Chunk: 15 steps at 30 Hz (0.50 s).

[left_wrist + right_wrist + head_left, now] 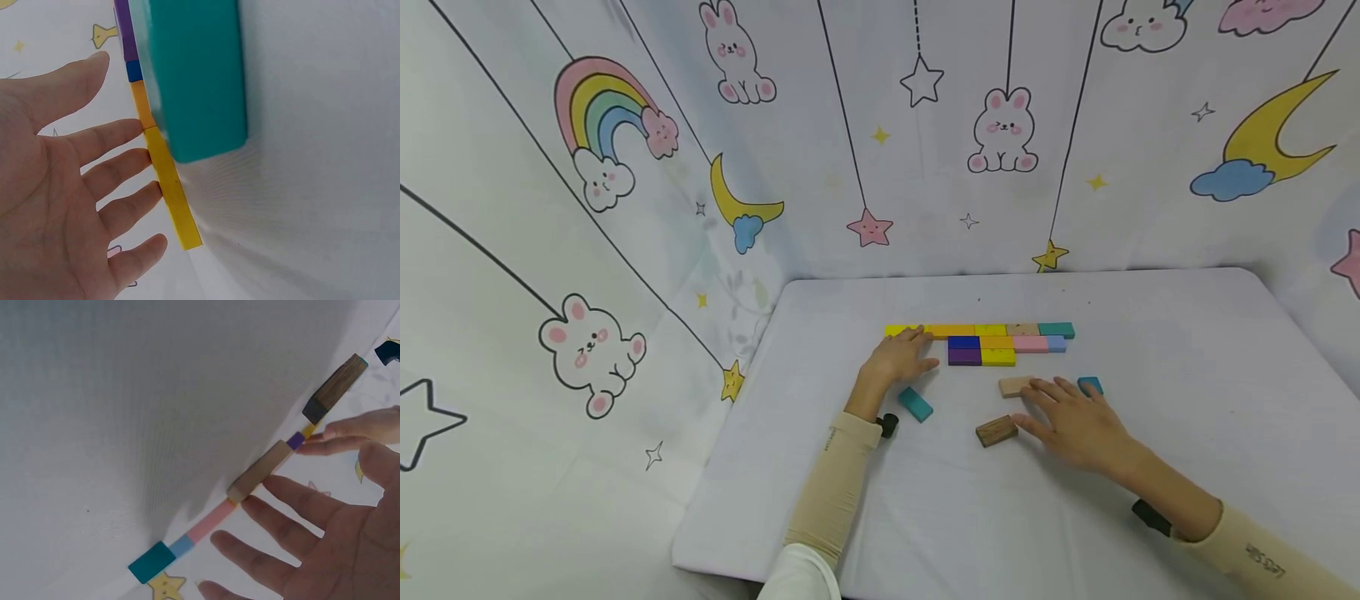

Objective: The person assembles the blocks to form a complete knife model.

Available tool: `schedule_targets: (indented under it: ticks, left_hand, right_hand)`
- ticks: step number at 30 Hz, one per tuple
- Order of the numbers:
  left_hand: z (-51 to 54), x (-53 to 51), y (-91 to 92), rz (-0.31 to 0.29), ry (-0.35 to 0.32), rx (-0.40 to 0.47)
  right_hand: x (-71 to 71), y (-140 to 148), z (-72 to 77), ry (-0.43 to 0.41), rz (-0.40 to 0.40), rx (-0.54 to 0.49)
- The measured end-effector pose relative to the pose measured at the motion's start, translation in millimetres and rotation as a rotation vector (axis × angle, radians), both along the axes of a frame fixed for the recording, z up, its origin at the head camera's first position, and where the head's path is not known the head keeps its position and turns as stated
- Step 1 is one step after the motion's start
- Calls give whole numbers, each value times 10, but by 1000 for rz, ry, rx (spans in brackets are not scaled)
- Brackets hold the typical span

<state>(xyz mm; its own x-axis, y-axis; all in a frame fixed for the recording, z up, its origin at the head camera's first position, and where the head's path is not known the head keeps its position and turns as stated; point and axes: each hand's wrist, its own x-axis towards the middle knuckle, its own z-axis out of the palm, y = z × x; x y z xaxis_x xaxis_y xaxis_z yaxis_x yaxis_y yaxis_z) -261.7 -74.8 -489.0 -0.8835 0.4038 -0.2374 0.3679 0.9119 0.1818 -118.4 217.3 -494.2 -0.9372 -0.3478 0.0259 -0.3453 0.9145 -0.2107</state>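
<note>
My left hand (pixel 897 360) lies at the left end of a row of flat coloured blocks, its fingers loosely extended by the yellow block (pixel 895 330). In the left wrist view, the fingertips (pixel 154 190) appear to touch that block. Fingers spread, my right hand (pixel 1078 425) hovers low or rests among loose blocks; which, I cannot tell. Its fingertips are at a pale wooden block (pixel 1013 387), with the thumb beside a dark brown wooden block (pixel 996 431). A blue block (pixel 1090 384) lies just beyond the right fingers. Neither hand grips anything.
Below the long row, shorter rows include a purple block (pixel 964 357), a pink block (pixel 1030 344) and a light blue block (pixel 1056 344). One loose teal block (pixel 915 404) lies near the left wrist. A white cloth (pixel 955 517) covers the table; a printed curtain (pixel 940 183) hangs behind.
</note>
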Motion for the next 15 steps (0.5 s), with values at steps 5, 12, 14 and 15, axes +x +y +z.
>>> schedule_targets:
  ticks: [5,12,14,15]
  left_hand:
    - [-10,-2,-1,8,-3,3]
    - [-8,-4,-10,10,-8,11]
    - [-5,-6,-11,7,-8,12]
    - [-4,-7,-12,6,-8,13]
  right_hand:
    - [-24,42,-23,-14,-7,-2]
    - [-62,87,-26,-22,-17,7]
    - [-71,97,-25,-23,-20,8]
    - [-75,102,-24,-23,-21,7]
